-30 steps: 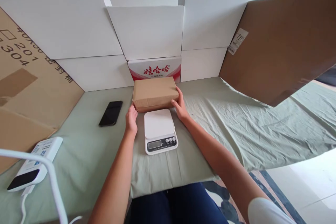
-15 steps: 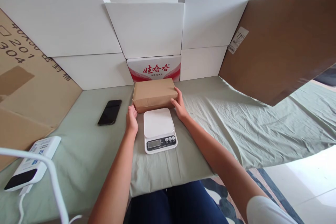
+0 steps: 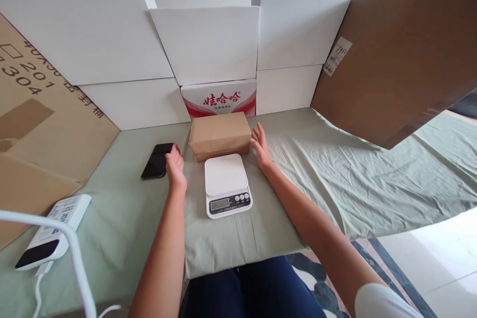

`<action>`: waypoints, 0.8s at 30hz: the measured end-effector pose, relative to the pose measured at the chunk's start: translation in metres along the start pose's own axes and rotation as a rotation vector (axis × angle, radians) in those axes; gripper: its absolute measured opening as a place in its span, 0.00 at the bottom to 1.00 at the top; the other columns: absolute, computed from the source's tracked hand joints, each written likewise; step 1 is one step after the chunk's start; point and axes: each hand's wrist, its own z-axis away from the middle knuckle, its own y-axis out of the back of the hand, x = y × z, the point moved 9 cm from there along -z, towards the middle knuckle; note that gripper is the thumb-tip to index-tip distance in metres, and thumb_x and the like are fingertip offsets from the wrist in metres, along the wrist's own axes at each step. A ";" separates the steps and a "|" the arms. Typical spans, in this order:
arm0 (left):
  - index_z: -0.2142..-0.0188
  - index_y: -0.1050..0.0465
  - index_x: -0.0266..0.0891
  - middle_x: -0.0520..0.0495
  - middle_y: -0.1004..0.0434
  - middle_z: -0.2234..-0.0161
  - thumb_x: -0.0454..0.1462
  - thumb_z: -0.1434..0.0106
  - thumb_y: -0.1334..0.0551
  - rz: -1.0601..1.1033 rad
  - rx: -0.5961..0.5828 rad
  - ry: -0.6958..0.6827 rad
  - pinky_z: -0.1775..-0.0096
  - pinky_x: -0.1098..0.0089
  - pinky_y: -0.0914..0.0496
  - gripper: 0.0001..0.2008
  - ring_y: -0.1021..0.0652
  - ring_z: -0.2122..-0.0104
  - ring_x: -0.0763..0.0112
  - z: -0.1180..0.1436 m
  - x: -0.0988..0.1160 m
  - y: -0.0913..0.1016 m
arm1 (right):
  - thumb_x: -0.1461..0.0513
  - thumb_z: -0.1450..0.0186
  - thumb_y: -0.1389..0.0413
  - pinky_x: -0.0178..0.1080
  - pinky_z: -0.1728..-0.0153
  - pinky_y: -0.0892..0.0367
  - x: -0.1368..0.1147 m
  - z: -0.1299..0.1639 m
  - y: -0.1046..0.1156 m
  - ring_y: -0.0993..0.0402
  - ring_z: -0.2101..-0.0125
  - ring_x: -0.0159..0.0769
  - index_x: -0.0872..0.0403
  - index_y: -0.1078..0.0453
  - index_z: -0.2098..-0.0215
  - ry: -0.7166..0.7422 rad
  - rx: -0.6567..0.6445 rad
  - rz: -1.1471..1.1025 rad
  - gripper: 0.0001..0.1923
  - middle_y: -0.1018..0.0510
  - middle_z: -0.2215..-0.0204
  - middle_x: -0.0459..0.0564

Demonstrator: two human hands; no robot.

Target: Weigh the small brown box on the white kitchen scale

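Observation:
A closed brown cardboard box (image 3: 220,131) lies on the green cloth, just behind a white kitchen scale (image 3: 226,176) whose display looks blank. My left hand (image 3: 175,168) is off the box to its left, fingers stretched out and holding nothing. It overlaps the right edge of a black phone (image 3: 154,163) in the view; I cannot tell whether it touches it. At the box's right end, my right hand (image 3: 261,148) has its fingers spread, very close to the side or just brushing it.
White boxes (image 3: 204,44) line the back, with a red-and-white carton (image 3: 219,99) low in the middle. Large brown cartons stand at the left (image 3: 48,124) and right (image 3: 402,59). A white power strip (image 3: 55,231) with a cable lies at the left front.
Both hands have let go of the cardboard box. My left hand has moved left toward the phone, and my right hand has opened slightly to the right. The box stays behind the scale.

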 end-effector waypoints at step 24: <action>0.39 0.23 0.36 0.32 0.24 0.37 0.67 0.38 0.41 -0.031 -0.127 -0.144 0.31 0.52 0.37 0.43 0.28 0.33 0.48 0.053 0.034 -0.015 | 0.34 0.34 0.44 0.56 0.22 0.57 -0.049 0.029 -0.022 0.60 0.21 0.52 0.46 0.65 0.20 0.185 -0.131 0.252 0.56 0.55 0.21 0.54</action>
